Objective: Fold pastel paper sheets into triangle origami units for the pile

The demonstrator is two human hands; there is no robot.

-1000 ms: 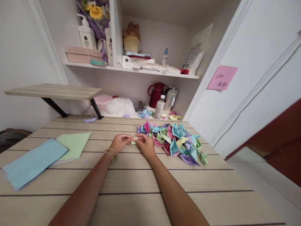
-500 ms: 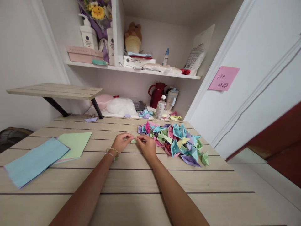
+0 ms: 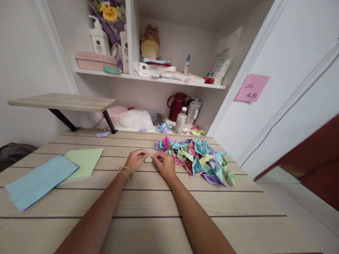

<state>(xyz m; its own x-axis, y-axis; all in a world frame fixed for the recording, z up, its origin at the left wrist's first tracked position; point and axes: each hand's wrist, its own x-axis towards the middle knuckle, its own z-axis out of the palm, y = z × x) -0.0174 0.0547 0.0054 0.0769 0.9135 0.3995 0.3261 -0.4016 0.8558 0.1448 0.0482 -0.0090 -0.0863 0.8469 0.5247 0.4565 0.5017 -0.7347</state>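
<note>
A small folded piece of light green paper [image 3: 148, 159] lies between my two hands at the middle of the table. My left hand [image 3: 136, 159], with bands at the wrist, pinches its left side. The fingers of my right hand [image 3: 164, 163] are closed on its right side, and they hide part of it. Just right of my right hand is a heap of folded paper boats [image 3: 200, 148] in blue, green, pink, purple and yellow. Off to the left, blue paper sheets [image 3: 42, 181] lie partly over green sheets [image 3: 86, 160].
A small raised wooden shelf [image 3: 63, 102] on black legs stands at the back left. Behind the table are a clear bottle [image 3: 180, 121], a dark red jug [image 3: 177, 107], a tumbler [image 3: 193, 112] and a white plastic bag [image 3: 136, 120]. One purple paper piece [image 3: 102, 134] lies by the shelf leg.
My hands have shifted very slightly, and more of the green paper shows between the fingertips. The paper boats and sheets have stayed where they were.
</note>
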